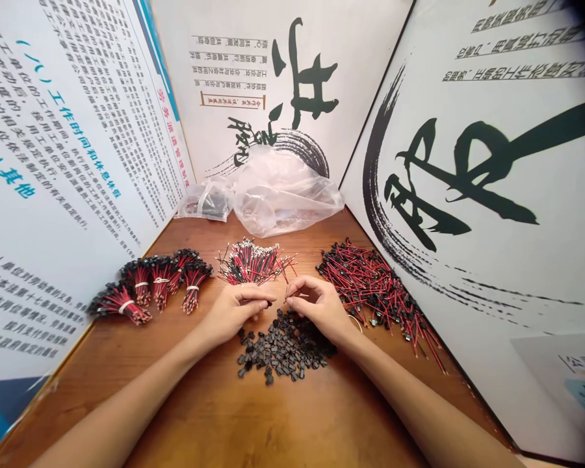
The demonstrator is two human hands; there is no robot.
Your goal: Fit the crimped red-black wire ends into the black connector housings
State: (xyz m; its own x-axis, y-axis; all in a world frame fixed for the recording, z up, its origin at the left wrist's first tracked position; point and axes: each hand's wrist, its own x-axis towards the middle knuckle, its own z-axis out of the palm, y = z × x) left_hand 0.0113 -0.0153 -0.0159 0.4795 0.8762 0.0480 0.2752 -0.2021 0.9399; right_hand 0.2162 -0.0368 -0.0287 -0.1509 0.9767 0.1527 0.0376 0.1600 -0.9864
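Observation:
My left hand (240, 311) pinches a small black connector housing (270, 303) between thumb and forefinger. Just to its right, my right hand (320, 308) has thin red and black wires (285, 273) between thumb and fingertips, their ends sticking up and back. A small gap separates the two sets of fingertips. Below both hands spreads a heap of loose black connector housings (283, 348), partly covered by my right hand. Behind them lies a pile of red and black wires (250, 261) with pale metal ends.
Several rubber-banded bundles of wires (160, 283) with black connectors sit at the left. A large loose pile of wires with connectors (370, 286) lies at the right. Clear plastic bags (285, 195) rest at the back of the wooden table (214, 403). Printed panels (283, 78) enclose three sides.

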